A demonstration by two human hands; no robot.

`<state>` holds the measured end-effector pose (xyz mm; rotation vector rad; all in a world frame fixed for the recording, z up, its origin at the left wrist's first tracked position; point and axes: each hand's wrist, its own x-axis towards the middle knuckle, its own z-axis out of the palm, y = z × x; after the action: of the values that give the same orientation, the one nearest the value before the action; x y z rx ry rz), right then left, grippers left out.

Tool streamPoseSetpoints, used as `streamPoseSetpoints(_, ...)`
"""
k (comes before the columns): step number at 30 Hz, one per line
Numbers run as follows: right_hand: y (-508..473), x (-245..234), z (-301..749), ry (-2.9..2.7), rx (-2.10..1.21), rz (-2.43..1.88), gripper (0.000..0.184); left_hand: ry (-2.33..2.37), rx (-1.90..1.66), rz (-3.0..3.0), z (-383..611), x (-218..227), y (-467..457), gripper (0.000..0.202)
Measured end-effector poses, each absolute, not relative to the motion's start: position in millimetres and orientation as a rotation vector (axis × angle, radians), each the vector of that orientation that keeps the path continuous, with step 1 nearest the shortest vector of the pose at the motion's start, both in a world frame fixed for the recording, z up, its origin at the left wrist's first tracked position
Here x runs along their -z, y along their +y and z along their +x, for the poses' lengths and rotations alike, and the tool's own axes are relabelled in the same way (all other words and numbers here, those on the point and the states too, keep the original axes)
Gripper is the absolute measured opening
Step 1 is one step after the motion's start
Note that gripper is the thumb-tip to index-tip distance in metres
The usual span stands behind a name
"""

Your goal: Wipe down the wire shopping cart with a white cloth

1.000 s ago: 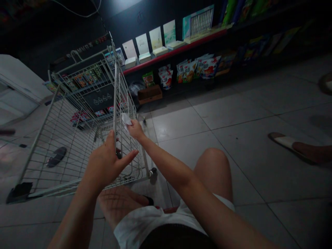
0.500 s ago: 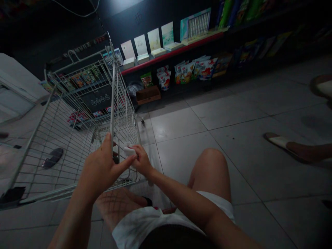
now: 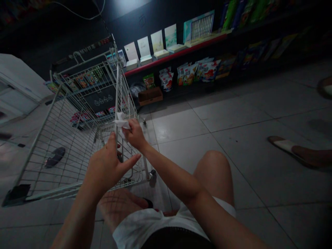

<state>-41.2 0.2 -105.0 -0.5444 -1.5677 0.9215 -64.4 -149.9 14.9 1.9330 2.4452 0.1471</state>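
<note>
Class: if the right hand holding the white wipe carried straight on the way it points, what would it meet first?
The cart's side rail; the right hand seems to press the white wipe against it, though depth is unclear.

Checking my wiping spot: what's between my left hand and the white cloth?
Head view: only a short stretch of the cart's rail lies between left hand and cloth, which the right hand grips.

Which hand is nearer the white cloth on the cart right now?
Right. The right hand holds the white cloth against the cart rail; the left hand clasps the same rail lower down, nearer the body, apart from the cloth.
</note>
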Motion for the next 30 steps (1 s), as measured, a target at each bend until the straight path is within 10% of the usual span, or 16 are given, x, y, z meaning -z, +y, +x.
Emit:
streamPoseSetpoints(11,-110.0,208.5,-1.1,-1.607,-0.812,-0.322,0.028,2.551,0.037,1.842,-65.2,-18.1,-153.1,0.08)
streamPoseSetpoints(18,-74.1,314.6,-10.5,-1.607,-1.229,-0.908,0.025,2.533,0.039,1.89,-63.8,-19.5,-153.3,0.074)
streamPoseSetpoints(30,-17.5,280.4,-55.2,-1.447,-1.327,-0.991,0.025,2.526,0.024,1.884,-63.7,-18.2,-150.1,0.072)
